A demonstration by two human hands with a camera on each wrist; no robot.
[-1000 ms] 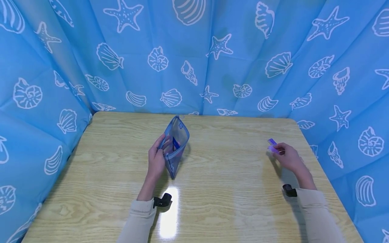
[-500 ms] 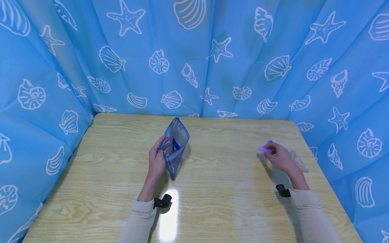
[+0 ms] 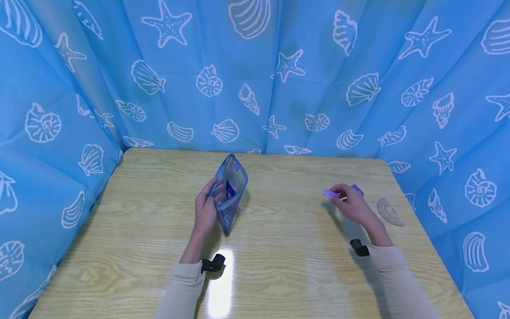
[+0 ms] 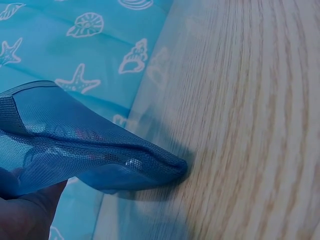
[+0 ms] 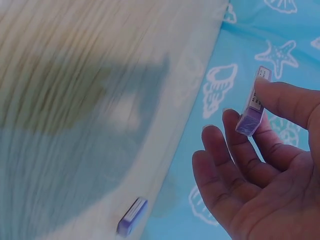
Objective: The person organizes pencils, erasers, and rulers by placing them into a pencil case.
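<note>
The fingers of my right hand (image 3: pixel 351 204) pinch a small purple block (image 5: pixel 252 110) between thumb and forefinger, with the other fingers spread loosely below it; the right wrist feed shows pale labelling along one face. The block is up off the surface (image 3: pixel 279 266), out to the right and well apart from the pouch (image 3: pixel 239 175). Over on the other side, the fingers of my left hand (image 3: pixel 205 212) grip the pouch by its near rim, so its mouth gapes; from here I can't tell whether the fingertips are inside it or behind the sheer wall. A dark blue item (image 3: pixel 230 189) shows within, and the left wrist feed gives me hints of more through the mesh, too blurred to name. I'd judge that some of the loading is done, then, but this block is not in. Farther out, a second block (image 3: pixel 357 189) lies on the surface just beyond my right hand, and a clear protractor (image 3: pixel 390 212) lies flat near the right edge; if everything belongs in the pouch, I count those two plus the held block as left to do. Patterned blue cloth (image 3: pixel 255 66) hangs past the surface.
</note>
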